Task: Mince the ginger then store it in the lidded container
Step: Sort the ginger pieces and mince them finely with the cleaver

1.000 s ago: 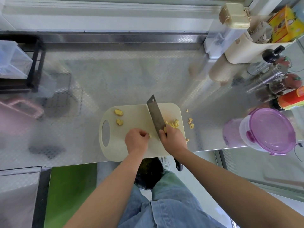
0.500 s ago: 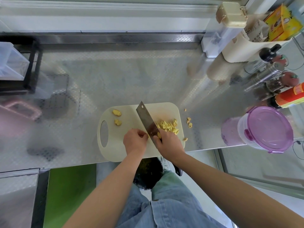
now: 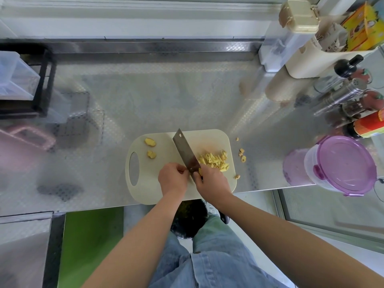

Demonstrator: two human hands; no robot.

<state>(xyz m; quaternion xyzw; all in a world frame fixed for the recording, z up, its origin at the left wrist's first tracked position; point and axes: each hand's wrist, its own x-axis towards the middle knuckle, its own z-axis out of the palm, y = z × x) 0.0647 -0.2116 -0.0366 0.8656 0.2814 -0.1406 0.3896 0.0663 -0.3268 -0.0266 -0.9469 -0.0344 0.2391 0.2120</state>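
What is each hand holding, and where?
Right hand grips the cleaver where handle meets blade. Left hand curls beside it; any hold is hidden.

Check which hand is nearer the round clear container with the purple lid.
Right. The right hand, gripping the steel cleaver, lies between the left hand and the container, which stands far right.

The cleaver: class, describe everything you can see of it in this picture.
The cleaver has a broad rectangular blade of grey metal, with a small hole at its far corner. It slants across the cream cutting board, far end pointing away and left, one flat face showing. The right hand grips it at the blade's heel; a dark handle end pokes out below that wrist. Cut ginger lies beside its right side; the left hand sits close on its left.
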